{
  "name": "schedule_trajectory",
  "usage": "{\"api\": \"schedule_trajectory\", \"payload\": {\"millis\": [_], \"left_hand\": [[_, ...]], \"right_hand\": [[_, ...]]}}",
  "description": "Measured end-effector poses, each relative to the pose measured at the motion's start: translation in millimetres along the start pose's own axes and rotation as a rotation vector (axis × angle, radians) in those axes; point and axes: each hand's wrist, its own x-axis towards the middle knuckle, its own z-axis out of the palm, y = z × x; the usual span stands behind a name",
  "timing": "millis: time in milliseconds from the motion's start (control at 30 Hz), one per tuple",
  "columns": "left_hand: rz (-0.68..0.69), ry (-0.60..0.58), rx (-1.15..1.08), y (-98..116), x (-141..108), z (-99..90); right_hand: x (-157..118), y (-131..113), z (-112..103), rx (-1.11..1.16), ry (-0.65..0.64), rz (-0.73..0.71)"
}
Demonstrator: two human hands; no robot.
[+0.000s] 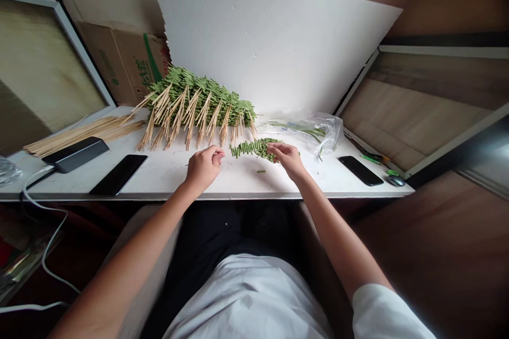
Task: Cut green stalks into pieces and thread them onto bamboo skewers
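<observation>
Loose cut green stalk pieces [247,148] sit at 3 o'clock from the left hand [204,167], strung out 9-to-3; right hand [289,160] is nearer, at their 3-o'clock end (left fingertips together, right grip: can't tell).

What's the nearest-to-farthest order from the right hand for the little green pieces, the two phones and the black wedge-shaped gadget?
In the head view, from the right hand:
1. Green pieces, at its fingers
2. Right-side phone, to its right
3. Left-side phone, well left
4. Black gadget, farther left
</observation>
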Motion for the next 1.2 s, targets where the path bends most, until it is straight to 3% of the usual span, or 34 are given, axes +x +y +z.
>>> {"api": "schedule_trajectory", "payload": {"millis": [167, 367, 733, 1200], "left_hand": [[0.014, 0.001, 0.011, 3, -1, -0.1], [0.012, 0.0, 0.004, 6, -1, -1.5], [0.012, -0.004, -0.011, 7, -3, 1.0], [0.032, -0.007, 0.029, 8, -5, 3.4]], "right_hand": [[-5, -1, 12, 0.279, 0.029, 0.11], [-10, -2, 24, 0.437, 0.043, 0.156], [-11, -3, 28, 0.511, 0.078, 0.143], [-13, 4, 35, 0.442, 0.176, 0.084]]}}
